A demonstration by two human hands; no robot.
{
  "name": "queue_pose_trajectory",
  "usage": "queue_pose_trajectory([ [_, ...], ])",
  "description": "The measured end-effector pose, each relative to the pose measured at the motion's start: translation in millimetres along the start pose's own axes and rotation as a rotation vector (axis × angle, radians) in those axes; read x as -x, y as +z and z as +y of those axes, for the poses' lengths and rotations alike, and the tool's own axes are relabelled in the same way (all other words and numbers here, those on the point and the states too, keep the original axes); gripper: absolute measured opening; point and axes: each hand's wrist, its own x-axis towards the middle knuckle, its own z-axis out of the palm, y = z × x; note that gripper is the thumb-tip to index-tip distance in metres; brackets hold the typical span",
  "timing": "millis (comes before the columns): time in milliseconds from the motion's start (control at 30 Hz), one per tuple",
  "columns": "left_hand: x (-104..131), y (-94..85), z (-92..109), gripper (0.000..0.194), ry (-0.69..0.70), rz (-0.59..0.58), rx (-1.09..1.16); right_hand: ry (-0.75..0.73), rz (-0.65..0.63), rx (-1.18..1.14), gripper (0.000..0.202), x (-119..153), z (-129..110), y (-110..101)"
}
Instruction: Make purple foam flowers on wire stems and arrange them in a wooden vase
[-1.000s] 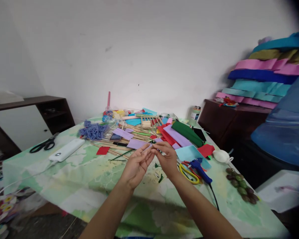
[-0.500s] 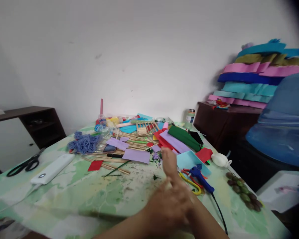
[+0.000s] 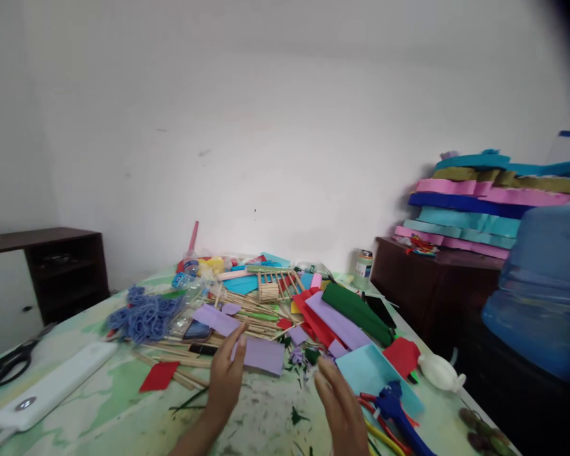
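Note:
My left hand [image 3: 225,380] is raised over the table with its fingers stretched out and nothing in it. Its fingertips overlap the edge of a lilac paper sheet [image 3: 262,356]; whether they touch it I cannot tell. My right hand [image 3: 341,405], empty too, has its fingers extended beside a light blue paper sheet [image 3: 365,372]. To its right lie a blue glue gun [image 3: 396,408] and yellow-handled scissors or pliers [image 3: 382,437], partly cut off by the frame. Between the hands are green paper scraps [image 3: 297,416] and small lilac pieces.
Thin wooden sticks [image 3: 256,326] and blue yarn [image 3: 147,316] lie farther back. At left are black scissors [image 3: 16,364] and a white power bank [image 3: 52,386]. Rolled green paper [image 3: 356,313], a jar [image 3: 362,269] and grapes [image 3: 484,434] are at right.
My hands were together, blurred, one over the other; now they are apart, left hand to the left and right hand to the right. The view has tilted up.

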Motion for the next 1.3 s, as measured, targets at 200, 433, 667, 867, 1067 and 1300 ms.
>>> queue_pose_trajectory([
  [200,37.6,43.9,38.1,0.072,-0.411,-0.153,0.615,0.263,-0.125,0.061,0.056,-18.2,-6.2,27.4],
  [433,67.6,44.6,78.1,0.078,-0.574,-0.212,1.03,0.261,0.04,-0.038,0.039,-28.5,20.9,-4.8],
  [667,85.4,39.0,96.5,0.08,-0.523,-0.22,0.94,0.262,0.11,-0.237,0.022,-37.6,5.9,-10.7],
  [867,97.7,18.3,95.4,0.079,-0.511,-0.306,0.839,0.237,0.136,-0.405,0.014,-42.8,-7.6,-8.9],
  [1067,81.1,-45.0,115.9,0.044,-0.414,-0.052,0.368,0.342,0.188,-0.358,0.028,-39.9,11.2,5.0],
  [1300,28.6,-259.9,218.2,0.013,0.292,1.091,-0.552,0.306,0.032,-0.31,0.034,-5.1,56.2,1.7],
])
